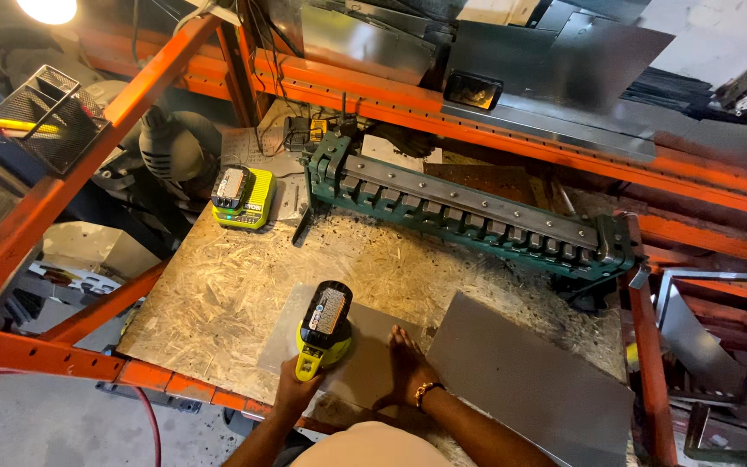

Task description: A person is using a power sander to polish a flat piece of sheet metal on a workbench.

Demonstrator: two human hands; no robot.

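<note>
My left hand (294, 391) grips the handle of a yellow-green cordless power tool (325, 324) with a black battery on top. The tool rests on a small grey metal sheet (373, 367) lying on the chipboard bench top (218, 294). My right hand (405, 361), a bracelet on its wrist, presses flat with fingers together on the same sheet, just right of the tool. What the tool's working end does to the sheet is hidden beneath it.
A larger grey sheet (529, 385) lies right of my hand. A long green sheet-metal bender (469, 212) spans the back of the bench. A yellow-green charger with battery (244, 197) sits back left. Orange rack beams (88, 164) frame the bench; a wire basket (45, 117) hangs left.
</note>
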